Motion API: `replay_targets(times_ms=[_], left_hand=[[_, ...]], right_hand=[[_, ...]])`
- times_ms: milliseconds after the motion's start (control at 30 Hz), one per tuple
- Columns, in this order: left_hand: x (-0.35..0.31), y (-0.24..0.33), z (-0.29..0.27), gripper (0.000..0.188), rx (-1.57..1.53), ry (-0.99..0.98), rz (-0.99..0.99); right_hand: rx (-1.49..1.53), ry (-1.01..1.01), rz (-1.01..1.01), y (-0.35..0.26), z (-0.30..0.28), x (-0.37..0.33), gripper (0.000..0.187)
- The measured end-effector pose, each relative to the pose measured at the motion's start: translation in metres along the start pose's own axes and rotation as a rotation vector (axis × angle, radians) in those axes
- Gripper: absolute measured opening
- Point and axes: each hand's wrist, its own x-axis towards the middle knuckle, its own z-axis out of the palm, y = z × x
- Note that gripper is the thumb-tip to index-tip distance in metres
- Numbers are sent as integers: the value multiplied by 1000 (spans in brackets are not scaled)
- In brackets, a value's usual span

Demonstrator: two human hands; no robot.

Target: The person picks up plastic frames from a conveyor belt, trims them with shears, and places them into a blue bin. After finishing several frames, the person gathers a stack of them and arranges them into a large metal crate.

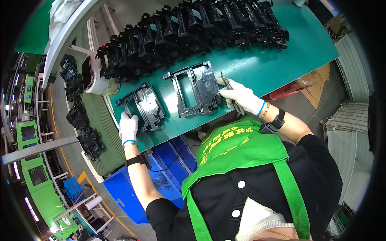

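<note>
Two black plastic frames with rectangular openings lie on the green tabletop (257, 64). My left hand (128, 126), in a white glove, is at the near left corner of the smaller-looking left frame (149, 105), its fingers closed around that edge. My right hand (243, 97), also gloved, grips a pair of metal nippers (226, 81). Their jaws point away from me, just past the right side of the second frame (206, 85). My right fingertips are close to that frame's edge; whether they touch it I cannot tell.
A long row of similar black frames (181, 34) stands along the table's far side. Left of the table runs a green conveyor belt (106, 136) with several black parts (86, 134). Blue bins (128, 193) sit below the table's front edge. A phone (87, 72) stands at the left corner.
</note>
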Motion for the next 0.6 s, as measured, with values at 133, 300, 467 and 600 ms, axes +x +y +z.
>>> replay_targets(times_ms=[133,300,467,600], left_hand=[[-35,51,10,51,251,636,380],[-92,123,43,64,-381,67,407],[-95,178,51,68,-114,-127,358],[-77,166,60,61,5,-64,458]], right_hand=[[-312,-15,30,-14,-6,-16,64],[-500,37,11,-23,0,-37,58],[-393,-192,195,-11,-6,-62,51],[-748,-306,46,-41,-14,-65,49]])
